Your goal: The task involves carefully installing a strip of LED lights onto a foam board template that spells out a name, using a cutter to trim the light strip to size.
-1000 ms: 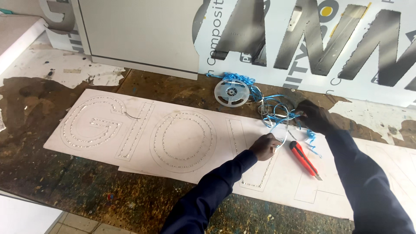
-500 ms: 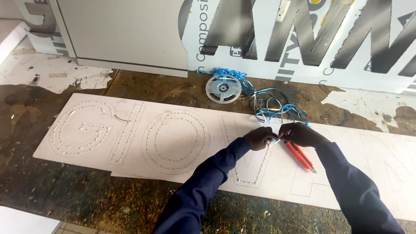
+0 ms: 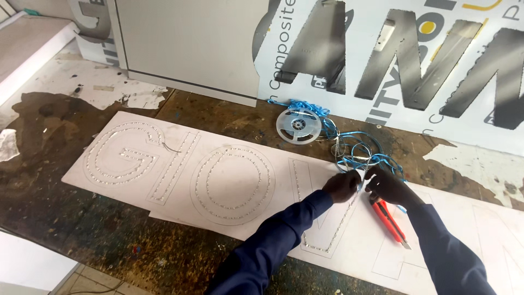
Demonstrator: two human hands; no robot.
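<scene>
Over white letter board (image 3: 180, 180): both hands (image 3: 363, 186) pinched on blue wire (image 3: 357, 153).

Even, soft daylight, faint shadows, mild glare on the glossy sign panel (image 3: 393, 65), sharp focus.

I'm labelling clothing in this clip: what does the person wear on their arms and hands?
Both arms wear long dark navy sleeves, plain and loosely creased, reaching the wrists. The left hand and right hand are bare: no gloves, and no watch or ring visible.
</scene>
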